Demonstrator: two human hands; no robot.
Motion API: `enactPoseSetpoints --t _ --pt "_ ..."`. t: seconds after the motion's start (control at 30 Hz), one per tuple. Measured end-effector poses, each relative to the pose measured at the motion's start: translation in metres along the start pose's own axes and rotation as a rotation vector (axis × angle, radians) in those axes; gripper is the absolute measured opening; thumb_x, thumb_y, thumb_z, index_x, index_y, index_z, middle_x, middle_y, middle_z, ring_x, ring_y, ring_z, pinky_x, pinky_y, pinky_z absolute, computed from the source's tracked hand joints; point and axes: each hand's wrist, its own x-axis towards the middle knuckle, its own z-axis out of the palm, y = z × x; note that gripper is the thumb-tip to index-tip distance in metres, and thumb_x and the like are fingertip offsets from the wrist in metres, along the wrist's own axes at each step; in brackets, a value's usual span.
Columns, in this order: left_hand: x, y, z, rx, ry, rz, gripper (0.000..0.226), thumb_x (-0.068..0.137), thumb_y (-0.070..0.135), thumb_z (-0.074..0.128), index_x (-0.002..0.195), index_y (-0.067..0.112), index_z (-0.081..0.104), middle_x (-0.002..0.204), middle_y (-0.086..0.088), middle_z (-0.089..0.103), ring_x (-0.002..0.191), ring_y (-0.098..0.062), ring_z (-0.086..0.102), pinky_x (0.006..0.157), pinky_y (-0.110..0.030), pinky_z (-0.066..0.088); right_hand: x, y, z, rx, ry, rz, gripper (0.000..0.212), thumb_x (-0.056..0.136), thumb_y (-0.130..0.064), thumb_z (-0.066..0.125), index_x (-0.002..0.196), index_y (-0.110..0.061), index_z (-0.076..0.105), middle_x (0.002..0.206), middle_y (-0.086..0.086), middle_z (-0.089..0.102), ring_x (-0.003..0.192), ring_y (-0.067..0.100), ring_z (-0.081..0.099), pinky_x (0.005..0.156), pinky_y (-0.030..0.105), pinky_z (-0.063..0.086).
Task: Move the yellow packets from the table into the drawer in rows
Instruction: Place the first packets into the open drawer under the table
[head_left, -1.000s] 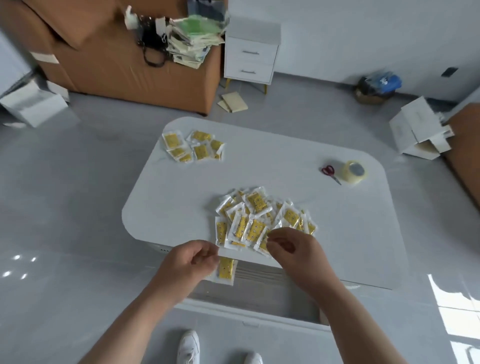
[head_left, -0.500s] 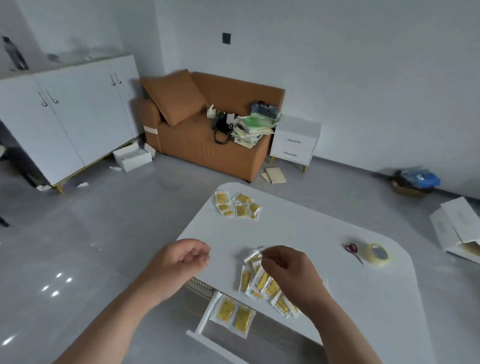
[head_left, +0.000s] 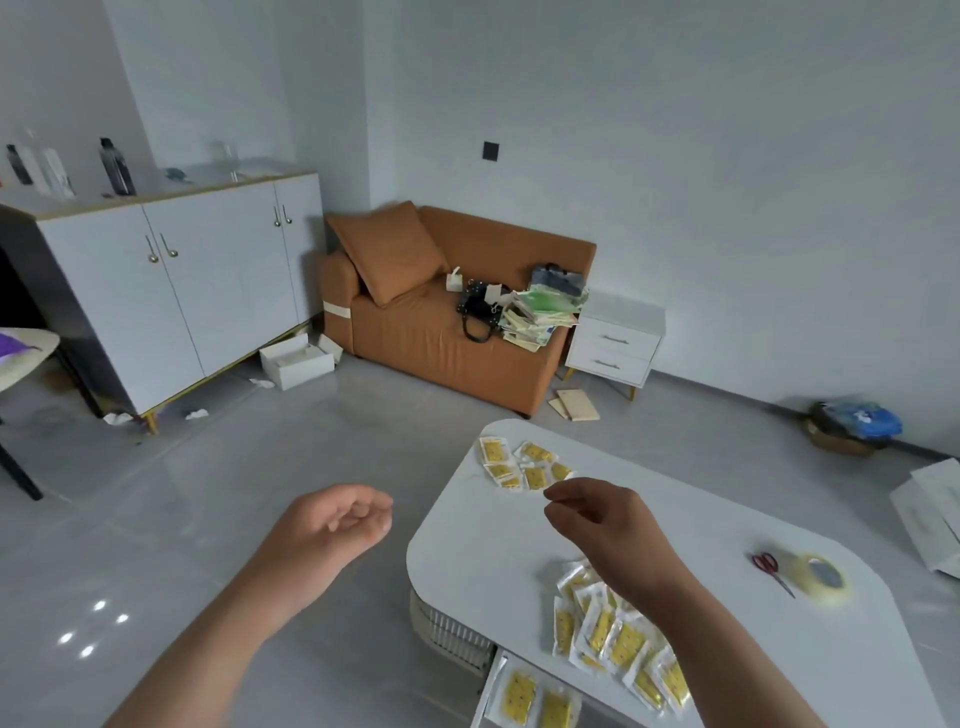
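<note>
A pile of yellow packets (head_left: 618, 629) lies near the front edge of the white table (head_left: 483, 551). A smaller group of yellow packets (head_left: 524, 463) sits at the table's far left corner. Below the front edge the open drawer (head_left: 493, 686) holds two yellow packets (head_left: 535, 704) side by side. My left hand (head_left: 337, 525) hovers over the floor left of the table, fingers loosely curled, holding nothing. My right hand (head_left: 602, 519) is raised above the table between the two groups, fingers curled, with nothing visible in them.
Red-handled scissors (head_left: 769, 566) and a roll of clear tape (head_left: 821, 578) lie on the table's right side. Beyond stand an orange sofa (head_left: 441, 332) with a bag and papers, a white nightstand (head_left: 615, 343), a white cabinet (head_left: 171, 280) and boxes on the grey floor.
The head has lifted, so the view now takes in the room. My left hand let go of a packet into the drawer and swung left; my right hand rose off the pile.
</note>
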Motion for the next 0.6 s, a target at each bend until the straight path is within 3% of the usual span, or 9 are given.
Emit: enactPoseSetpoints --t 0.23,0.5,0.6 --pt "0.037 -0.010 -0.064 0.024 -0.075 -0.014 0.033 0.066 0.038 0.069 0.096 0.026 0.073 0.097 0.013 0.074 0.092 0.002 0.066 0.082 -0.019 0.046 0.022 -0.021 0.055 -0.029 0.024 0.045 0.013 0.088 -0.021 0.069 0.099 -0.027 0.073 0.087 -0.008 0.075 0.082 -0.001 0.068 0.073 0.015 0.049" --pt "0.116 -0.016 -0.085 -0.043 -0.139 0.022 0.032 0.068 0.034 0.069 0.098 0.021 0.073 0.098 0.008 0.075 0.091 0.001 0.067 0.074 -0.008 0.048 0.090 -0.026 0.079 -0.059 0.067 0.096 0.017 0.088 -0.020 0.069 0.102 -0.027 0.073 0.085 -0.010 0.075 0.082 0.003 0.068 0.075 0.018 0.052" --pt "0.162 -0.021 -0.094 -0.034 -0.176 0.010 0.030 0.068 0.029 0.071 0.097 0.021 0.072 0.099 0.007 0.075 0.092 -0.003 0.068 0.075 -0.012 0.051 0.133 -0.024 0.092 -0.082 0.058 0.105 0.014 0.088 -0.020 0.069 0.097 -0.031 0.071 0.084 -0.010 0.074 0.079 0.004 0.067 0.067 0.010 0.048"
